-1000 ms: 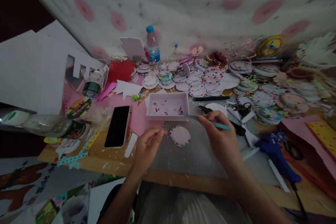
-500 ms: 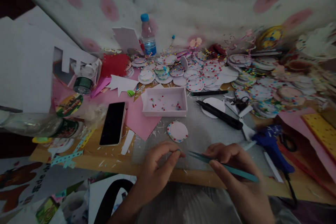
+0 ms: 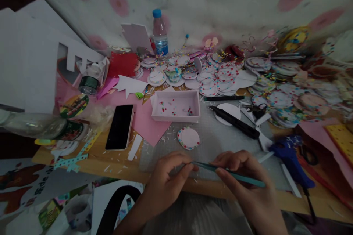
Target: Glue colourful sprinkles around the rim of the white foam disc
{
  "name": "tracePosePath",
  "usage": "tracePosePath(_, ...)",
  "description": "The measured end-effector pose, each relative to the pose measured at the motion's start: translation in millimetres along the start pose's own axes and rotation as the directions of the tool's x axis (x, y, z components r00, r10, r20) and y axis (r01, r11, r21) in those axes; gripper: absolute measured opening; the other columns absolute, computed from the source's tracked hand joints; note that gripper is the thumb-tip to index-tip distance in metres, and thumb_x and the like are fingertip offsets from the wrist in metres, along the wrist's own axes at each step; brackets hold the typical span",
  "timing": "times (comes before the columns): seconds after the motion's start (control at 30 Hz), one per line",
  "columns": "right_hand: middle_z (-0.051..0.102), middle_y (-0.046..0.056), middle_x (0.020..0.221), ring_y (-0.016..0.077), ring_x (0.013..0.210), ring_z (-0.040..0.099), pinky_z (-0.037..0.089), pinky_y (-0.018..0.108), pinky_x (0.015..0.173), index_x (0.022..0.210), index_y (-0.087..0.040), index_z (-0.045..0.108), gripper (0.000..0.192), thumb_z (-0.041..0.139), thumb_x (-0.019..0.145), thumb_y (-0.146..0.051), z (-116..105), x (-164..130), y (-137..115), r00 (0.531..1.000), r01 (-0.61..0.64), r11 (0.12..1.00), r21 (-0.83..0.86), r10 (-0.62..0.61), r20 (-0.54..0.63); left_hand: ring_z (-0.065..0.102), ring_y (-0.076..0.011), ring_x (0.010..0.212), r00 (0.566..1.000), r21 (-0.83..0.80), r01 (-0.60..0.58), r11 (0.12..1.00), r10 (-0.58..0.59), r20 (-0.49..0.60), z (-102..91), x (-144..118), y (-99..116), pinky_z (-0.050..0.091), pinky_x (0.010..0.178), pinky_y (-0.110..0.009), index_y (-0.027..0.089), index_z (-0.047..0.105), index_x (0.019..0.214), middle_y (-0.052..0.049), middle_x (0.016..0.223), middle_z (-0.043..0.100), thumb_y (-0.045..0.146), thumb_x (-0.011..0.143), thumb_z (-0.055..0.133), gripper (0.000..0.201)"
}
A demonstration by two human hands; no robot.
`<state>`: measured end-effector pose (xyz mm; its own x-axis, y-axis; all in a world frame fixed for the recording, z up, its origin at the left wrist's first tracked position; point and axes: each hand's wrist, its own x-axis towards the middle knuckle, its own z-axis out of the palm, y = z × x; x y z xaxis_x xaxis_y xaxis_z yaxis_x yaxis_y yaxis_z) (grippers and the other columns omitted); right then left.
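My right hand [image 3: 242, 181] grips teal tweezers [image 3: 231, 173] near the table's front edge, tips pointing left. My left hand [image 3: 169, 176] is pinched at those tips, thumb and forefinger touching them; anything held between the fingers is too small to see. Just beyond both hands lies a white paper disc [image 3: 189, 137] edged with coloured dots. Behind it stands a shallow pink tray [image 3: 176, 117] holding a few tiny coloured beads.
A phone [image 3: 120, 126] lies left on pink paper. A black tool [image 3: 234, 122] and a blue glue gun [image 3: 289, 159] lie right. Many decorated discs [image 3: 217, 79] cover the back of the table, with a water bottle [image 3: 160, 33] behind. White foam sheets [image 3: 30, 62] lean at left.
My right hand drew the tweezers back from the pink tray to the table's front edge. My left hand came back too, and its fingers now meet the tweezer tips.
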<state>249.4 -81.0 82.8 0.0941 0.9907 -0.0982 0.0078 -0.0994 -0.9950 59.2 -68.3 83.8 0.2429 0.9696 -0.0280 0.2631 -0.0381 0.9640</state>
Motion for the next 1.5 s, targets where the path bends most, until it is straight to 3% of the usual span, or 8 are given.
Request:
tracePosePath(0.83,0.06,-0.002,0.077,0.0139,0.082,0.058,0.047,0.022,0.067,0.078,-0.025,0.046,0.023,0.068,0.082,-0.021,-4.0,-2.1,9.5,0.998,0.017,0.997,0.069,-0.02,0.052,0.059,-0.0127,0.076,0.993,0.025,0.098,0.995,-0.1,0.068,-0.1,4.0,10.0,0.045,0.069,-0.019,0.016,0.063,0.073,-0.001,0.075,0.063,0.021,0.09,0.053,0.02)
tracePosePath(1.13,0.061,-0.003,0.071,0.0139,0.078,0.06,0.048,0.023,0.066,0.076,-0.025,0.043,0.026,0.067,0.082,-0.017,-2.7,-1.0,5.7,0.996,0.075,0.995,0.068,-0.078,0.038,0.061,-0.0138,0.083,0.989,0.017,0.123,0.992,-0.124,0.081,0.4,0.9,5.9,0.047,0.074,-0.021,0.018,0.066,0.079,-0.002,0.083,0.065,0.025,0.09,0.055,0.017)
tracePosePath(1.23,0.061,-0.003,0.071,0.0137,0.078,0.06,0.049,0.023,0.067,0.075,-0.025,0.042,0.027,0.067,0.082,-0.016,-4.9,1.1,4.8,0.994,0.109,0.992,0.063,-0.109,-0.001,0.061,-0.016,0.095,0.986,-0.052,0.157,0.986,-0.154,0.066,1.4,1.2,-0.5,0.047,0.086,-0.026,0.02,0.067,0.09,-0.004,0.095,0.067,0.026,0.091,0.053,0.015)
tracePosePath(1.37,0.06,-0.002,0.072,0.0142,0.081,0.061,0.051,0.024,0.069,0.076,-0.024,0.042,0.028,0.068,0.08,-0.015,-11.9,1.7,7.5,0.983,0.157,0.987,0.031,-0.153,-0.105,0.055,-0.0217,0.116,0.942,-0.237,0.307,0.922,-0.331,-0.064,4.6,-1.0,-21.0,0.044,0.1,-0.037,0.022,0.055,0.117,-0.009,0.124,0.059,0.032,0.088,0.055,0.031)
tracePosePath(1.5,0.06,-0.001,0.074,0.0167,0.082,0.062,0.055,0.03,0.073,0.076,-0.025,0.043,0.028,0.068,0.079,-0.014,-14.4,-1.5,10.9,0.962,0.198,0.98,-0.006,-0.196,-0.192,0.047,-0.0262,0.128,0.912,-0.348,0.343,0.873,-0.397,-0.098,8.9,3.3,-39.6,0.036,0.109,-0.044,0.022,0.05,0.121,-0.012,0.135,0.051,0.036,0.082,0.061,0.044)
